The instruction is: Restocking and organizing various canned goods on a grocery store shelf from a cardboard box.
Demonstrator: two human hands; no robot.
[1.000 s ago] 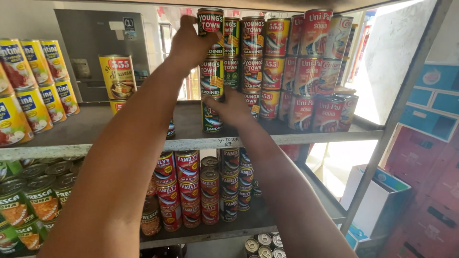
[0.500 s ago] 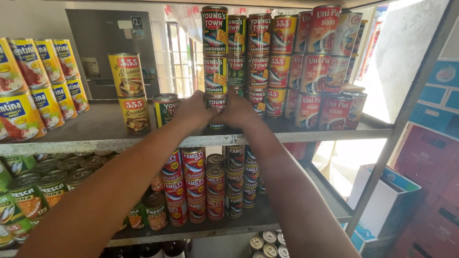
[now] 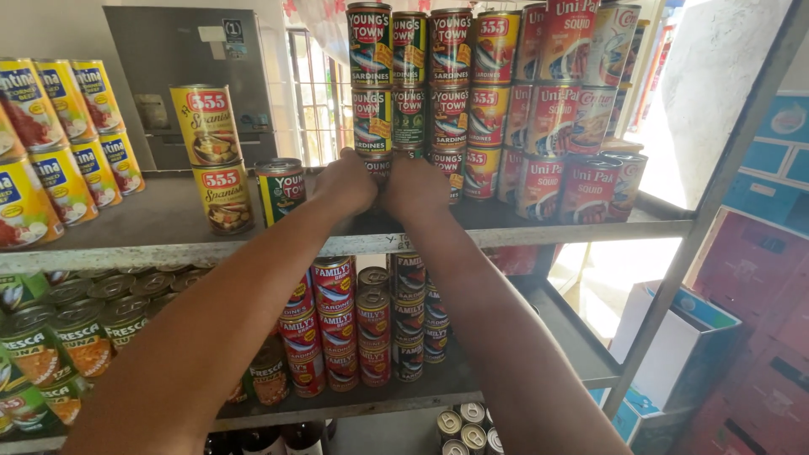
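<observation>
Both hands were clamped around one tin: the left hand [image 3: 347, 181] and the right hand [image 3: 415, 185] pressed in from either side on the bottom can [image 3: 378, 168] of a tall stack of dark green sardine cans [image 3: 371, 80], fingers curled tight, the can almost hidden between them. It stood on the grey shelf [image 3: 143, 232], near the front edge. Just left of that can stood a single green can [image 3: 281, 190], and further left two yellow cans [image 3: 215, 156] sat stacked one on the other. To the can's right rose stacks of red squid cans [image 3: 573, 109]. Below it, on the lower shelf [image 3: 404, 392], short red cans [image 3: 337, 324] stood in columns.
</observation>
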